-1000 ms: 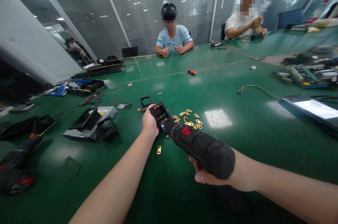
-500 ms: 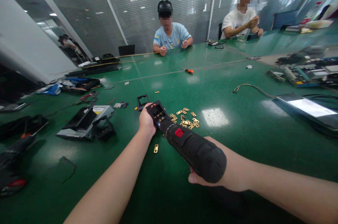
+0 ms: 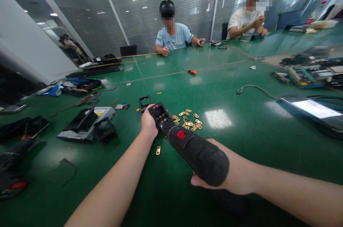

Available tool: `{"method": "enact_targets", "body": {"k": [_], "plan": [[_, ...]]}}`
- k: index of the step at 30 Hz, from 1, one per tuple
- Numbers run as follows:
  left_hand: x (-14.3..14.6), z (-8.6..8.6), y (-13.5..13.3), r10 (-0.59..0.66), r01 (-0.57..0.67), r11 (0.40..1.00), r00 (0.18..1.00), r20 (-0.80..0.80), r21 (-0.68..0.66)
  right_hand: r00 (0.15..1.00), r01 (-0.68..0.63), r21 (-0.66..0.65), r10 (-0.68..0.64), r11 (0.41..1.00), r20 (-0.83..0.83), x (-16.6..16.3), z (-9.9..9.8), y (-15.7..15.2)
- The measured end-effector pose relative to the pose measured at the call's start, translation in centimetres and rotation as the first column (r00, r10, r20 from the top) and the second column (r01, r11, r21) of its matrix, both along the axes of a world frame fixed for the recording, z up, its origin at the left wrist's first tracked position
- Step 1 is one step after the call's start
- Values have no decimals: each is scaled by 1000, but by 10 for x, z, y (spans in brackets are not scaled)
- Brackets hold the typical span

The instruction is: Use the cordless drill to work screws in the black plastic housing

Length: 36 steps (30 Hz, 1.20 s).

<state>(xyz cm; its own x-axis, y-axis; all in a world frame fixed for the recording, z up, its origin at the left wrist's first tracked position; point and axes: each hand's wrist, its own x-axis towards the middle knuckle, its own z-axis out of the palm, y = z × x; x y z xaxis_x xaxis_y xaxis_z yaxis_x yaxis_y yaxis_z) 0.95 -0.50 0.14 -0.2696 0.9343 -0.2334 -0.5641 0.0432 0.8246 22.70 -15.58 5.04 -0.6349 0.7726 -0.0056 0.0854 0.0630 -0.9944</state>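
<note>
My left hand (image 3: 150, 121) is closed around the side of a black plastic housing (image 3: 160, 110) that has brass-coloured parts inside. In my right hand (image 3: 214, 164) is a black cordless drill (image 3: 199, 154) with a red switch on top. Its front end points down into the near part of the housing, and the bit tip is hidden. Beside the housing lies a loose pile of small brass plates (image 3: 189, 124), each with holes. One single brass plate (image 3: 158, 150) rests nearer to me, just right of my left forearm.
On the left lie a grey metal box (image 3: 80, 135), a black frame (image 3: 105, 130) and another power tool (image 3: 13, 170). Beyond the housing are another black frame (image 3: 144, 102) and an orange screwdriver (image 3: 191, 72). A lit tablet-like device (image 3: 316, 107) lies right. Two people sit across the green table.
The drill and housing have hardly moved in my hands. Across the table, the person in light blue has moved one hand outward to the right.
</note>
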Motion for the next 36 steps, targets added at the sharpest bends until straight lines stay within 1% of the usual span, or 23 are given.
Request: {"method": "enact_targets", "body": {"k": [6,12,17,26,36], "plan": [[0,-2,0,1,-1,1000,1000,-26,6,1000,-7,53,6,999,18,2,-3,1],[0,-1,0,3,-3,1000,1000,-11,1,999,-15,53,13,998,39,1,-1,1],[-1,0,0,-5,5,1000,1000,7,1,999,-13,37,11,999,52,2,1,0],[-1,-3,1,0,0,1000,1000,-3,3,1000,-2,-8,2,1000,28,0,-2,0],[0,-1,1,-6,6,1000,1000,2,7,1000,6,-11,-6,1000,18,1,1,-1]]}}
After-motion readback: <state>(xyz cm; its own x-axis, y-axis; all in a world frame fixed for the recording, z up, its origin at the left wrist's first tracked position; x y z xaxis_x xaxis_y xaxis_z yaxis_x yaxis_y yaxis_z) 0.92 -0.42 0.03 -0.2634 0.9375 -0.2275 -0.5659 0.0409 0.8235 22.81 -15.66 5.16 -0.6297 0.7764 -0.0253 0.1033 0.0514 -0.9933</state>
